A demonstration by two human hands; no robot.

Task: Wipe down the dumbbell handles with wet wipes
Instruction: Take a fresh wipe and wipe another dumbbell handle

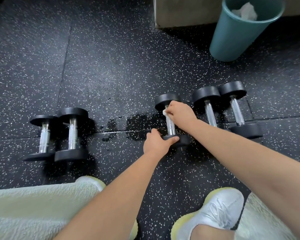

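The left hand point(156, 142) is curled over the near head of the middle dumbbell point(171, 126), thumb across the top, pinning it to the speckled rubber floor point(111, 66). The right hand point(179, 111) is closed round a small white wet wipe point(164, 113), pressed to the far end of the chrome handle just under the far head.

I'd judge that dumbbell heavy and rigid. Its round heads would let it roll, so bracing one head makes sense. The bar is textured along its middle and likely slick where damp. The wipe is thin and soft, and could bunch or tear on that texture.

Most of the wipe is buried under the fingers. It may wrap the bar, but I can't tell from here. The right forearm covers the near head of the neighbouring dumbbell point(210, 115). A dark wet patch point(137, 122) spreads beside the middle one.
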